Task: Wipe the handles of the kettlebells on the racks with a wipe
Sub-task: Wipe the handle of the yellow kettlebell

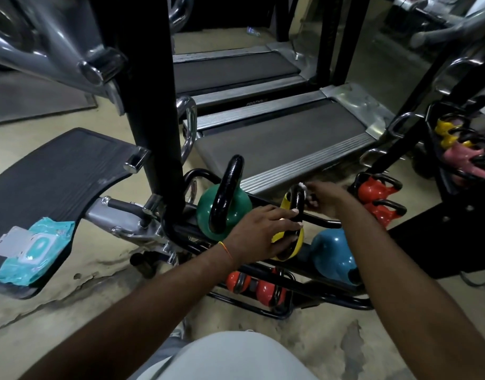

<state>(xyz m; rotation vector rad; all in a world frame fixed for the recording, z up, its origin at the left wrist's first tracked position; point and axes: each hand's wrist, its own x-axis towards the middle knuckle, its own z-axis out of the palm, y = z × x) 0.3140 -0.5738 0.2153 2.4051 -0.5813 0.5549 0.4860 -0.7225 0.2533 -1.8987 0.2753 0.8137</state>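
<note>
1. Yellow round kettlebell (pixel 285 202) with a black iron handle (pixel 297 200) stands on the black tube rack (pixel 329 223), at 3 o'clock from a green kettlebell (pixel 208 212).
2. Left hand (pixel 263 234) grips its body, fingers and thumb around it.
3. Right hand (pixel 326 198) pinches a white wipe (pixel 303 186) on the handle top.

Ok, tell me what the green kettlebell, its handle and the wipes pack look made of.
Green kettlebell: likely a vinyl or rubber coat over metal, going by its smooth, matte colour. Its handle: painted metal, glossy black with sharp highlights. Wipes pack: thin plastic film, crinkled and shiny.
</note>
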